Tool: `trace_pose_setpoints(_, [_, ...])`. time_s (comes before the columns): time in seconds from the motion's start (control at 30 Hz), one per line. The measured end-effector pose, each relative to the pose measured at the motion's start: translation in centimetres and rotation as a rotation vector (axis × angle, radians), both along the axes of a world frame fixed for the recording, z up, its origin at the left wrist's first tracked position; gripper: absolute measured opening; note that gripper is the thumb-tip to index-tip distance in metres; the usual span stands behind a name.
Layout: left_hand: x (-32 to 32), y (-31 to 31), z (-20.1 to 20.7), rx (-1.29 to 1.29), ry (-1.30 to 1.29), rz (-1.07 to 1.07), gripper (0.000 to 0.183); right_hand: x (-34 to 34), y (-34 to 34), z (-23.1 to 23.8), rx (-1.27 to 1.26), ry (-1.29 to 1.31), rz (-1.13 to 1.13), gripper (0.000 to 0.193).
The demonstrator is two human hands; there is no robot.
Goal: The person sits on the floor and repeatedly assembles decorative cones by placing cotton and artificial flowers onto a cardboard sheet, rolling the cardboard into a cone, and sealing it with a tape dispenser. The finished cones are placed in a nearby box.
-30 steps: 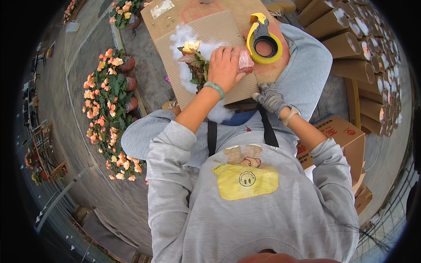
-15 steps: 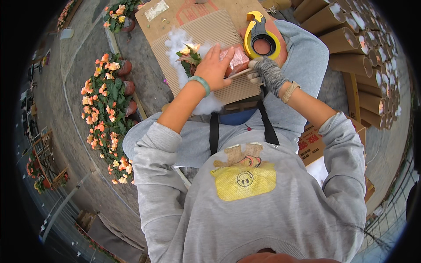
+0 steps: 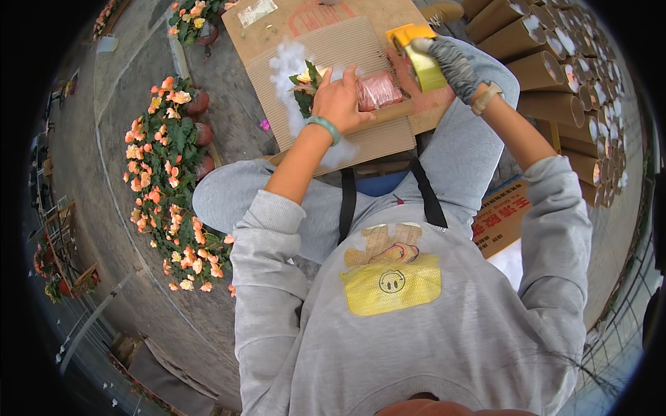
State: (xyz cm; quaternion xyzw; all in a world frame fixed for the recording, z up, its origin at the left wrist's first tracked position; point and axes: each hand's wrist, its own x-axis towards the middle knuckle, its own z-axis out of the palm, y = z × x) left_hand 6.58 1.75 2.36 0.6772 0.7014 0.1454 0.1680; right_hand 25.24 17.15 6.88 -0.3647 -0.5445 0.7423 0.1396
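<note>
My left hand (image 3: 339, 104), bare with a green bangle at the wrist, rests with fingers apart over a potted flowering plant (image 3: 305, 89) that lies on its side. The plant's wrapped reddish pot (image 3: 379, 91) shows to the right of that hand. Beneath them is a sheet of corrugated cardboard (image 3: 277, 76) with white fluffy stuffing (image 3: 286, 59) on it; the sheet's near edge is folded up against the pot. My right hand (image 3: 449, 64), in a grey glove, grips a yellow tape dispenser (image 3: 425, 64) by its top, tilted over the board's right side.
A large flat cardboard (image 3: 305, 24) lies under the work. Several potted plants with orange flowers (image 3: 163, 180) line the floor at left. Many brown cardboard tubes (image 3: 544, 69) with white stuffing are stacked at right. A printed box (image 3: 499, 215) stands beside my right leg.
My right hand has left the cardboard's near edge, moved up and right, and picked up the tape dispenser, which was lying flat. My left hand stays over the plant, its fingers more spread.
</note>
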Motion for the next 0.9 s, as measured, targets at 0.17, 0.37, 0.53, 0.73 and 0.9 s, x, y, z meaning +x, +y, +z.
trace_pose_setpoints(0.17, [0.0,-0.1,-0.5,0.112,-0.052,0.057,0.112,1.4,-7.1,0.6,0.129,0.073,-0.025,0.039])
trace_pose_setpoints(0.37, [-1.6,2.0,-0.6,-0.146,0.005,-0.033,0.107,6.1,-16.2,5.7,-0.111,-0.05,-0.146,0.067])
trace_pose_setpoints(0.53, [-3.7,4.6,-0.5,-0.276,-0.111,-0.167,0.086,4.7,-15.2,4.1,-0.045,-0.234,0.0,0.059])
trace_pose_setpoints(0.73, [-4.4,6.0,-0.2,-0.414,-0.112,-0.163,0.086,6.8,-14.8,0.2,0.142,-0.346,-0.108,0.051])
trace_pose_setpoints(0.9, [-4.2,5.5,0.8,-0.406,-0.028,-0.227,0.088,3.8,-5.9,-3.5,0.954,-0.857,0.087,0.06])
